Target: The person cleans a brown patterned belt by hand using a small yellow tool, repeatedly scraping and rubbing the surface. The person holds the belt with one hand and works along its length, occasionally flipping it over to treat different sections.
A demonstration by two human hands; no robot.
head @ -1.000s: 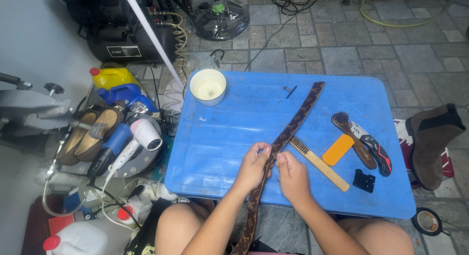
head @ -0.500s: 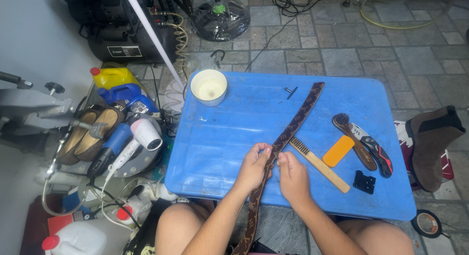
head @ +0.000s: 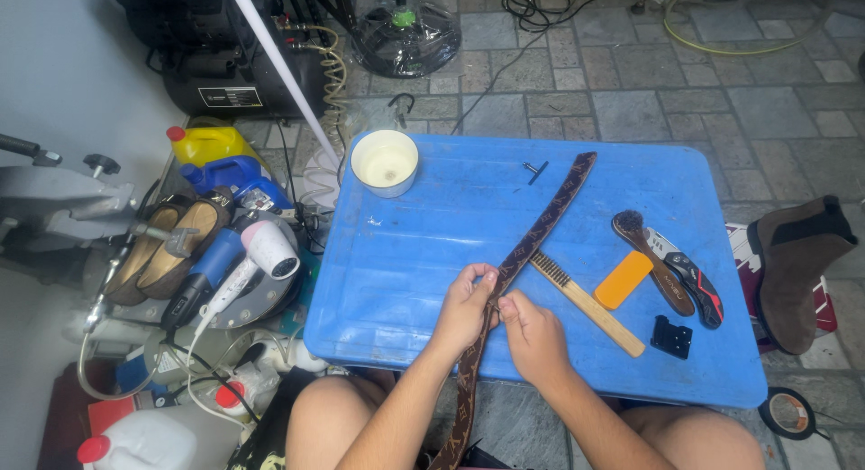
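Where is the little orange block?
In the head view, the orange block lies on the blue table's right side, between the wooden brush and the dark brush.

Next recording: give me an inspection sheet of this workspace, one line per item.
Surface: blue plastic table, scuffed, standing on a stone-tiled floor.
Job's things: brown patterned strap lying diagonally across the table and hanging off its near edge.
Clutter: white cup, wooden-handled brush, orange block, folding knife, small black clip.
Grippers: left hand and right hand both pinch the strap near the table edge.
Cables: coiled hose and black cords behind the table.
Surroundings: hair dryer, jugs, brown boot, tape roll.
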